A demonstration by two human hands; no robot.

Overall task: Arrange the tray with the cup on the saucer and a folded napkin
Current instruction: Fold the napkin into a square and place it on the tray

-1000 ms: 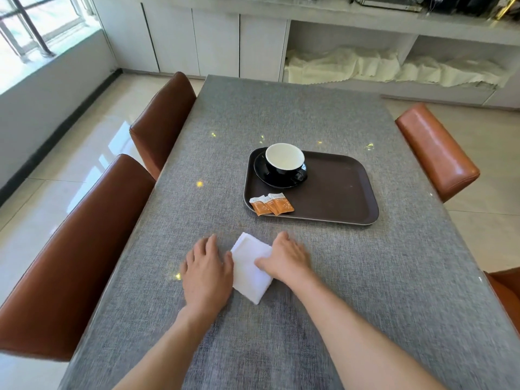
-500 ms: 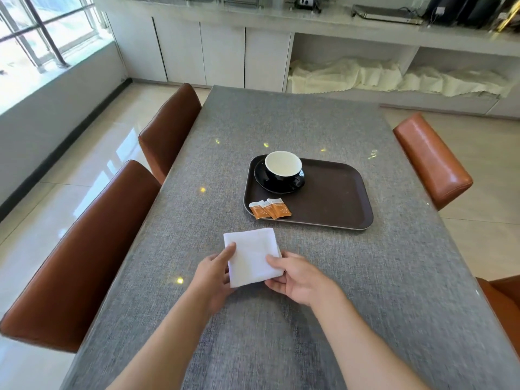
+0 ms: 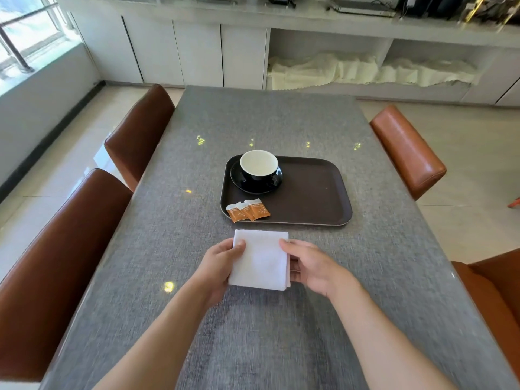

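A white folded napkin is held square between both hands, just above the grey table and a little short of the tray's near edge. My left hand grips its left side with the thumb on top. Its right side is pinched by my right hand. Beyond it lies a dark brown tray. In the tray's far left corner a black cup with a white inside stands on a black saucer. Orange sachets lie at the tray's near left corner.
The grey table has brown leather chairs on the left and orange ones on the right. White cabinets with cream cloths stand along the far wall.
The napkin went from lying pressed flat under my hands to being lifted and held by both sides, turned square to the tray and carried slightly closer to it.
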